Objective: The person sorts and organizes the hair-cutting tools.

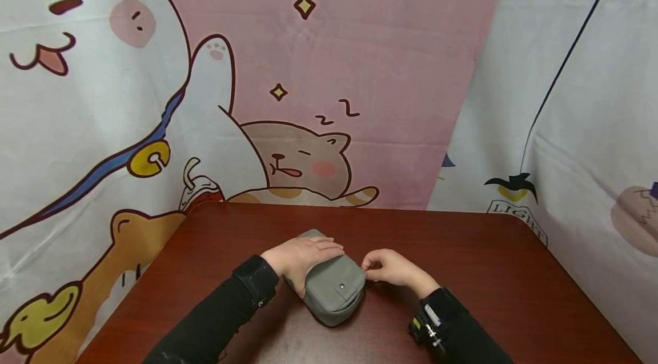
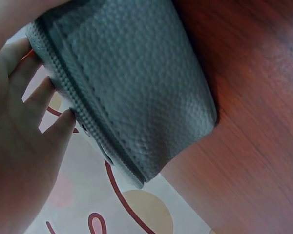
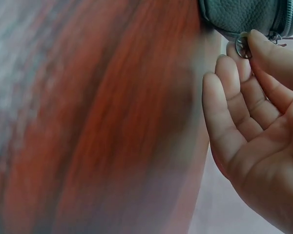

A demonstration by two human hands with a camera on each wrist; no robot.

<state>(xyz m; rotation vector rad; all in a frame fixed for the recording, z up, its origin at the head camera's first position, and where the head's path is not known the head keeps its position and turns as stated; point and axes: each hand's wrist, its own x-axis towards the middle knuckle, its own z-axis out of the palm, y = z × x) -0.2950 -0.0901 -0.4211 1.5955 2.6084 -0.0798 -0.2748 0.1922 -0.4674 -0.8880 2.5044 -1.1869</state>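
A grey pebbled-leather pouch [image 1: 336,284] with a snap on its flap lies on the table. My left hand [image 1: 305,258] holds it from above, thumb down the near left side and fingers stretched across toward the far edge. In the left wrist view those fingers [image 2: 46,97] touch the pouch [image 2: 136,78] along its zipper [image 2: 83,105]. At the pouch's right side my right hand [image 1: 390,268] pinches a small metal ring [image 3: 242,46] between thumb and forefinger. The ring is close to the zipper's end; the other fingers of that hand are loosely bent.
The reddish-brown wooden table [image 1: 462,250] extends around both hands. Behind it hangs a cloth backdrop [image 1: 385,67] with cartoon animals, meeting a white cloth [image 1: 591,95] on the right. Dark straps with small devices [image 1: 429,324] sit on the wrists.
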